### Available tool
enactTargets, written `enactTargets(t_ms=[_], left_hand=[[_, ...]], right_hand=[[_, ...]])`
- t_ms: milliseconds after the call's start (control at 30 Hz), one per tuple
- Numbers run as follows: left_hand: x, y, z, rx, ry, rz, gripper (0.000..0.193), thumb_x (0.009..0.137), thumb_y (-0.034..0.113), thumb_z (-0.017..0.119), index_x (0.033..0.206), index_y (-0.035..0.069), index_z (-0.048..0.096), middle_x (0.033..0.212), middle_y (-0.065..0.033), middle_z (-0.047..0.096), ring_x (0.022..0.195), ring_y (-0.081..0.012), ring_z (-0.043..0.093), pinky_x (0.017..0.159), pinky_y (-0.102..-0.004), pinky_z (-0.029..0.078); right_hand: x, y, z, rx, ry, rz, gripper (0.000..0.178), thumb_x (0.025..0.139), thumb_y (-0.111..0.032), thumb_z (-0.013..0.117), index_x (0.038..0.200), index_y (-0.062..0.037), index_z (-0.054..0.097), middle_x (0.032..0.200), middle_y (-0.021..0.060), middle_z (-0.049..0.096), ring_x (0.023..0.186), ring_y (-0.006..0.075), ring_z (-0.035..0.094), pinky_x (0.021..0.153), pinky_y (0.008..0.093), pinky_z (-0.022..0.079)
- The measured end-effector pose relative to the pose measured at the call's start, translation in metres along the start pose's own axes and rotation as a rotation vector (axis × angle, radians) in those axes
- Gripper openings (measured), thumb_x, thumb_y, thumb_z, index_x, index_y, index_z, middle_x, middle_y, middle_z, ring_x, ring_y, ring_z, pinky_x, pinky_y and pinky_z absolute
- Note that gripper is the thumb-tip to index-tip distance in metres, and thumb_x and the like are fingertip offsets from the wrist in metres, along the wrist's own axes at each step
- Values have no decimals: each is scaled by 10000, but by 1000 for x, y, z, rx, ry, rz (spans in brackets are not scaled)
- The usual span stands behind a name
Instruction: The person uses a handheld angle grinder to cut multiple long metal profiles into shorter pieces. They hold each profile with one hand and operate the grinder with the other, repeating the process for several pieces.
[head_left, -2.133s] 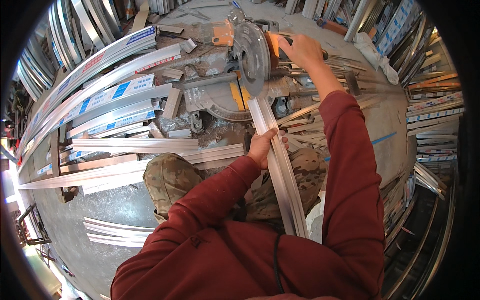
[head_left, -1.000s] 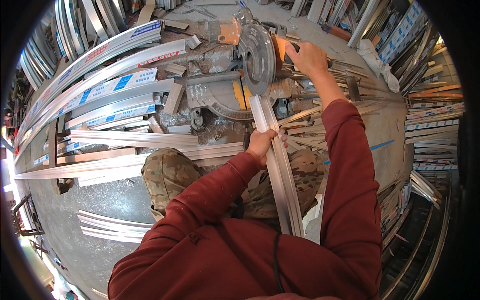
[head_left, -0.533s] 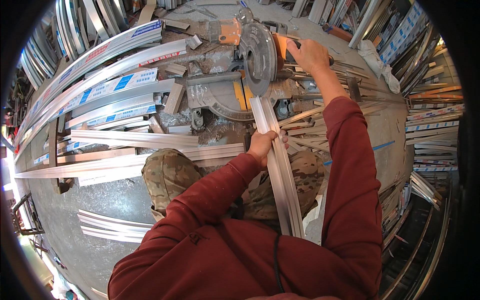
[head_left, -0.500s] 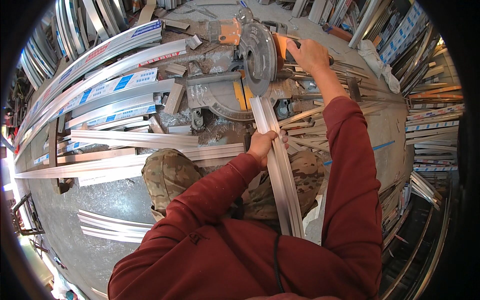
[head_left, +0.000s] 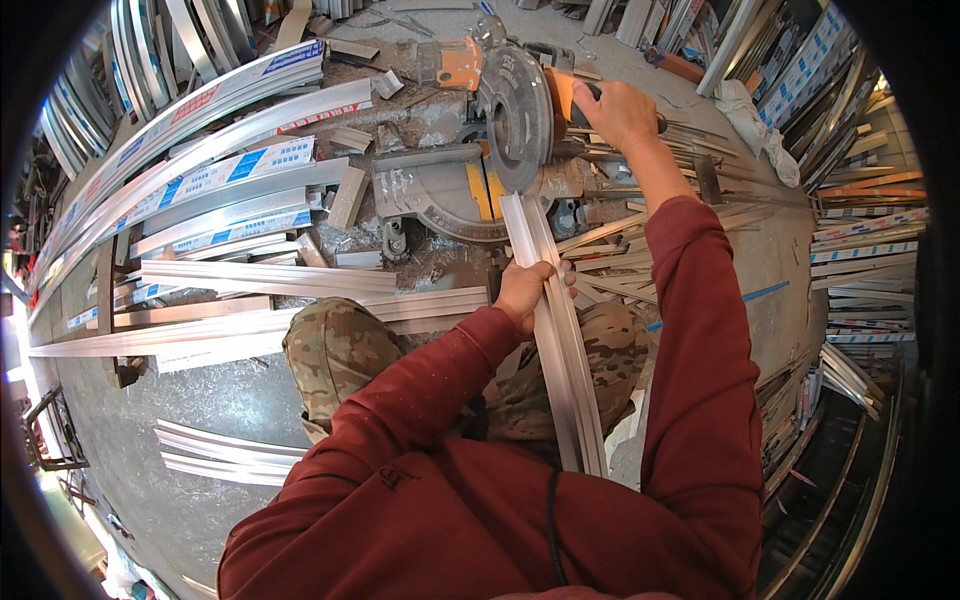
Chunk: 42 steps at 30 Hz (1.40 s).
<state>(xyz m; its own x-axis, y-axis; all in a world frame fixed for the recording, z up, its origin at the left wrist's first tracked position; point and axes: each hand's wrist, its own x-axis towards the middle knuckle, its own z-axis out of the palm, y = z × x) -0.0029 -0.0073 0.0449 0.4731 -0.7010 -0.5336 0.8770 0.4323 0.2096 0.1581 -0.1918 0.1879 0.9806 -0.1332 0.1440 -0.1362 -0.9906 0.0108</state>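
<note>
My left hand [head_left: 524,292] is wrapped round a long silver aluminium profile [head_left: 566,370], between my knees. The profile runs from near my body up to the front of a miter saw [head_left: 518,110], where its far end meets the edge of the saw's round base [head_left: 430,200]. A yellow insert [head_left: 486,190] with a slot lies in that base. My right hand [head_left: 622,112] grips the black and orange handle of the saw at its right side. The blade guard stands above the base; whether the blade turns cannot be told. Some fingers of my left hand are hidden behind the profile.
Left of the saw lie several long metal profiles [head_left: 270,275], some with blue and white film. Thin strips and offcuts [head_left: 620,255] cover the floor at the right. Racks of profiles [head_left: 865,250] line the right side. More pieces [head_left: 230,455] lie on the floor at left.
</note>
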Motion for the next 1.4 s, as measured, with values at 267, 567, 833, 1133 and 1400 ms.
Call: enactTargets(t_ms=[267, 567, 833, 1133, 1400], left_hand=[[0, 0, -1, -10, -13, -2, 214, 878, -40, 455, 1087, -15, 491, 923, -93, 585, 746, -215, 620, 654, -406, 584], [5, -4, -4, 45, 9, 32, 193, 893, 37, 452, 1045, -29, 553, 858, -152, 619, 747, -288, 647, 669, -440, 577], [7, -5, -6, 24, -1, 45, 196, 884, 30, 453, 1039, -36, 552, 842, -141, 608, 733, -282, 640, 662, -434, 573], [3, -2, -1, 25, 7, 64, 208, 874, -13, 447, 1049, -74, 542, 921, -135, 611, 766, -260, 638, 690, -432, 589], [0, -1, 2, 38, 26, 79, 212, 869, -40, 449, 1053, -101, 536, 965, -120, 606, 797, -243, 638, 714, -433, 602]], right_hand=[[-1, 0, 3, 0, 9, 21, 642, 905, -582, 439, 885, -15, 739, 809, 242, 687, 814, 412, 665, 751, 487, 511], [-4, 5, 7, 6, 12, 22, 619, 899, -579, 439, 924, -39, 742, 843, 245, 689, 848, 417, 665, 766, 493, 510], [-3, 5, 9, -8, -1, 37, 611, 901, -582, 438, 927, -54, 745, 835, 236, 691, 837, 410, 666, 755, 489, 509], [-3, 4, 9, -28, 8, 35, 617, 911, -578, 437, 905, -42, 744, 819, 228, 692, 814, 406, 667, 738, 488, 510], [-5, 2, 7, -16, 13, 25, 622, 909, -578, 444, 873, -30, 737, 809, 231, 689, 806, 408, 666, 736, 491, 510]])
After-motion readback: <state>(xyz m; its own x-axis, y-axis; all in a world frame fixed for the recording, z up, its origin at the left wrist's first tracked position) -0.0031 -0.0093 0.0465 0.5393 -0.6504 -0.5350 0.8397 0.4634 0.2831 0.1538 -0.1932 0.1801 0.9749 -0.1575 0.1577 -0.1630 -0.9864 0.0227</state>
